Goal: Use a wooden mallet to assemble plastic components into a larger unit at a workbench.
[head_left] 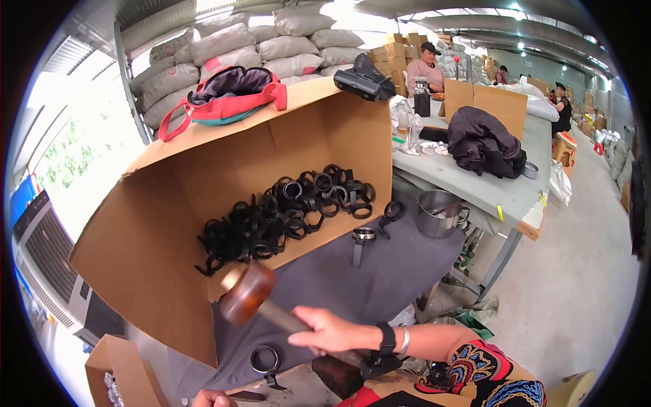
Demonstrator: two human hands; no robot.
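My right hand (329, 330) is closed around the grey handle of a mallet (249, 293), whose glossy amber-brown head is raised, slightly blurred, by the carton's front corner. At the bottom edge my left hand (213, 399) shows only partly, fingers curled; what they hold, if anything, is hidden. Beside it lies a dark flat pointed piece (247, 395). A black ring with a tab (264, 359) sits just above that hand. Two more, a ring with a strap-like tab (363, 235) and another black ring (392, 211), lie on the dark cloth (312, 278).
A large open carton (163, 183) on its side holds a heap of black rings (271, 217). A red bag (234, 102) rests on top. A metal pot (439, 214) stands right, by a grey table (468, 180) with a dark garment (481, 142). A person (426, 68) is behind it.
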